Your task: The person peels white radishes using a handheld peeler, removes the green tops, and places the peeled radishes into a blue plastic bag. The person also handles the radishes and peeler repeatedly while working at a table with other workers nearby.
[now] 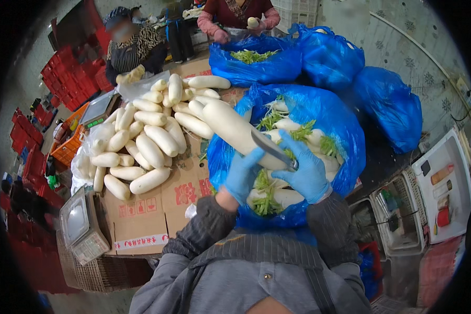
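Observation:
My left hand point(243, 175), in a light blue glove, grips the lower end of a large white daikon radish point(228, 125) that points up and to the left. My right hand point(304, 171), gloved alike, holds a knife point(272, 148) whose blade lies along the radish's right side. Both hands are above an open blue plastic bag point(347, 129) of white radishes with green leaf stubs point(267, 201). Left of the bag, a pile of trimmed white radishes point(150, 150) rests on flattened cardboard point(141, 219).
Two weighing scales point(75, 219) stand at the table's left side. More blue bags point(388, 106) sit at the back right. Plastic crates point(400, 216) and a white foam tray point(424, 172) are at the right. Two co-workers point(241, 19) handle radishes across the table.

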A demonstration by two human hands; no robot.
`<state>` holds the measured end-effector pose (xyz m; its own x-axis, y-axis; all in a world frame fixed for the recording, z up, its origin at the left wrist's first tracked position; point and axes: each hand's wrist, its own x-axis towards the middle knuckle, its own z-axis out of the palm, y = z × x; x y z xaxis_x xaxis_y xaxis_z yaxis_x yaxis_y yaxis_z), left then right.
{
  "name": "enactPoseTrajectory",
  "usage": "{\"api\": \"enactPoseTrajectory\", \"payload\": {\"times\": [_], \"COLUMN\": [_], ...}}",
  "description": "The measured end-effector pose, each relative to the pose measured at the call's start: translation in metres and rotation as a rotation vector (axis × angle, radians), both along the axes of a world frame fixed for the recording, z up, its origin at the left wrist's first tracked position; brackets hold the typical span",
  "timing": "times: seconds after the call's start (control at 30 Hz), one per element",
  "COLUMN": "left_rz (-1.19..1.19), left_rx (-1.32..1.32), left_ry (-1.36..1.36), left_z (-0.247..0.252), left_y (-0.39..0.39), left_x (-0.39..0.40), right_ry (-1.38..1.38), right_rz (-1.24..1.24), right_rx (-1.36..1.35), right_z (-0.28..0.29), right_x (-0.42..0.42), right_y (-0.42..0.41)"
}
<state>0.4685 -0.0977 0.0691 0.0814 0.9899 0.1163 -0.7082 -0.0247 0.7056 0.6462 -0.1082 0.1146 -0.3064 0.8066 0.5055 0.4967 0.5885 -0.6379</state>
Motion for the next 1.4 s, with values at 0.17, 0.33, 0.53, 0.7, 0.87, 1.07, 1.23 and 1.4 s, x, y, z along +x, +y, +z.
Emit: {"api": "enactPoseTrajectory", "payload": {"times": [0.17,0.33,0.53,0.7,0.87,1.07,1.23,1.4], "left_rz": [-0.029,0.028,0.207,0.408,0.565,0.072,-0.162,0.251], "left_rx": [-0.140,-0.107,-0.215,-0.340,-0.285,-0.178,0.266,0.612], "left_ry": [-0.308,-0.454,-0.010,0.136,0.440,0.803,0.791,1.422], "left_z": [0.011,-0.001,-0.036,-0.023,0.005,0.003,-0.052,-0.094], "left_y": [0.015,-0.001,0.017,0.069,0.065,0.054,0.052,0.076], "left_x": [-0.018,-0.043,-0.140,-0.317,-0.346,-0.188,-0.098,-0.021], "right_ry": [0.532,0.264,0.634,0.541,0.554,0.583,0.639,0.619], "right_rz": [-0.186,-0.079,-0.240,-0.257,-0.160,-0.171,-0.128,-0.167], "right_rx": [0.050,-0.480,-0.786,-0.762,-0.750,-0.669,-0.718,-0.757], "right_z": [-0.031,-0.132,-0.097,-0.098,-0.100,-0.119,-0.088,-0.092], "right_x": [-0.003,-0.006,0.032,0.036,0.022,0.019,0.023,0.024], "right_y": [-0.034,0.014,-0.008,-0.010,-0.001,-0.001,-0.017,-0.026]}}
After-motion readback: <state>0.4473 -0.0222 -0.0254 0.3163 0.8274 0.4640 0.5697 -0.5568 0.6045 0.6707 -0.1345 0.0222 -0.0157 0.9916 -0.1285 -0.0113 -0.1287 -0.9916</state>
